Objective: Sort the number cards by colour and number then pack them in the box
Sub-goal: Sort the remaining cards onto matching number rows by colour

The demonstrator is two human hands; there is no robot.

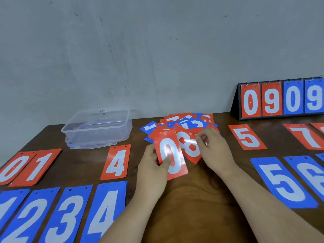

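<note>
Nearest, a glossy blue row of cards 1 to 4 [66, 216] fills the left edge, and the blue 5 card [284, 183] and blue 6 card [310, 176] fill the right. Bare dark wooden table [192, 199] lies between the forearms. The left hand [150, 165] pinches a flat red 0 card [172, 155], thumb on its face. The right hand [215, 151] pinches the red 8 card [189, 148], which the 0 overlaps. Behind them lies the mixed pile [189, 122]. The clear rectangular plastic box [94, 135] stands far left, apart.

- Cards [173, 151] were red or blue, with white numerals.
- Box [98, 128] was clear plastic.
- Counter [192, 199] was dark brown wood.
- Wall [140, 50] was grey.
</note>
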